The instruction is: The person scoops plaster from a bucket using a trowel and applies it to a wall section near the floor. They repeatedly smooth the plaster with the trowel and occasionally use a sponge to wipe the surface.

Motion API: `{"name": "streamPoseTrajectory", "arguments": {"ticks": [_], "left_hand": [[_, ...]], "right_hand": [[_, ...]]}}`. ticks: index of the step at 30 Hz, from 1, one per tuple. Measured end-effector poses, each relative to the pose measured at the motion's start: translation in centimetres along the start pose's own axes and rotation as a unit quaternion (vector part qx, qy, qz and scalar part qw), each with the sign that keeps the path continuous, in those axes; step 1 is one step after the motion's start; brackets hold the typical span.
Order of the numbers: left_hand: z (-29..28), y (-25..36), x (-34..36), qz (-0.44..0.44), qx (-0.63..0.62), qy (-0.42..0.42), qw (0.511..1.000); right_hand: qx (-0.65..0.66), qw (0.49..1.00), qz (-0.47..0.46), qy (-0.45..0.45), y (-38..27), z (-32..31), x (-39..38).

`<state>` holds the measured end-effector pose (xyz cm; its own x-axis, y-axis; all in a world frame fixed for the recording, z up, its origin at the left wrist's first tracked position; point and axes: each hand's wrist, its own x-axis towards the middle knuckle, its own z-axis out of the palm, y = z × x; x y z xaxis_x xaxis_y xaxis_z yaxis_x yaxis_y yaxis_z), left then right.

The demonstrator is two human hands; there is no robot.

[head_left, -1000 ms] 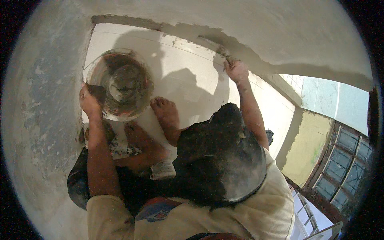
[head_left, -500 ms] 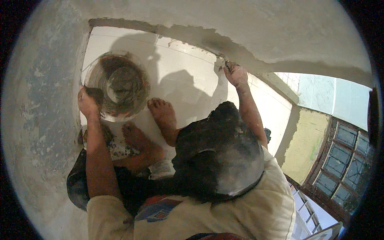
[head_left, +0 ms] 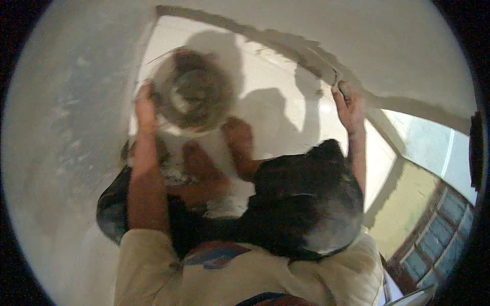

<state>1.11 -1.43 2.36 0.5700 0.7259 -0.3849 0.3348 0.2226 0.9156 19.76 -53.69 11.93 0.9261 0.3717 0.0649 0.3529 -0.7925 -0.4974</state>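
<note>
1 right hand (head_left: 351, 106), curled round a trowel (head_left: 335, 77)

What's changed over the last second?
The head view shifted, sliding the scene rightward in the picture. The right hand moved slightly further right along the foot of the wall, with its thin tool. Nothing visibly taken or let go. The left hand stays at the basin's left side; the bare feet stay put.

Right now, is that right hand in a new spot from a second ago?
Yes, the right hand has moved rightward, nearer the yellow wall panel.
</note>
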Motion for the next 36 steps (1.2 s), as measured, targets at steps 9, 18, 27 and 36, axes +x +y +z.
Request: {"name": "streamPoseTrajectory", "arguments": {"ticks": [9,18,27,36], "left_hand": [[8.0,5.5,-5.7,0.079,0.002,-0.157,0.985],[10.1,6.2,-7.6,0.132,0.087,-0.098,0.983],[11.4,7.4,-9.2,0.146,0.127,-0.108,0.975],[14.6,4.2,-10.2,0.235,0.185,-0.111,0.948]], "right_hand": [[-0.264,0.917,-0.196,-0.228,-12.6,2.3,3.0],[-0.246,0.905,-0.244,-0.247,-12.2,4.1,0.9],[-0.249,0.915,-0.228,-0.222,-10.7,4.5,0.5],[-0.158,0.909,-0.302,-0.241,-7.5,9.3,-0.2]]}}
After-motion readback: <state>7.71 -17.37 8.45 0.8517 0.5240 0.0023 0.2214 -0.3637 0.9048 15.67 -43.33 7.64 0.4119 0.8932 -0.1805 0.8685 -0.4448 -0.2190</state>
